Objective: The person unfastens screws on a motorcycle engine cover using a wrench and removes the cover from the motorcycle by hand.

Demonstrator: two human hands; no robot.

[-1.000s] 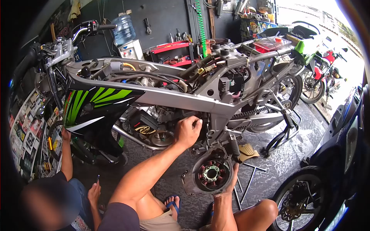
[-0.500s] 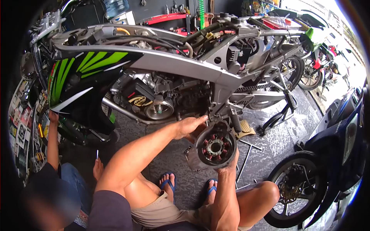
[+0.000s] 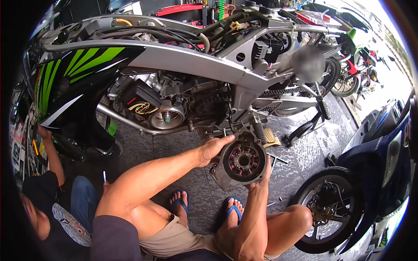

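Between my hands is a grey metal engine side cover, the stator cover [image 3: 224,179], its open inner side facing up at me. A ring-shaped stator [image 3: 243,161] with reddish copper coils sits inside it. My left hand [image 3: 214,149] grips the cover's left edge, thumb along the upper rim. My right hand [image 3: 261,177] holds it from the lower right, most of its fingers hidden beneath. Just beyond, the motorcycle's engine shows its exposed round flywheel rotor [image 3: 166,118]. The cover is held apart from that rotor.
A grey motorcycle frame [image 3: 187,65] with a black-green fairing [image 3: 82,82] spans the view. A T-handle wrench [image 3: 278,159] lies on the dark floor. At right is another motorcycle's front wheel [image 3: 328,209]. A seated person [image 3: 52,209] at left touches the fairing, holding a white stick.
The view has shifted, with the motorcycle appearing further left and up. The cover has turned to face me more squarely, both hands still on it.
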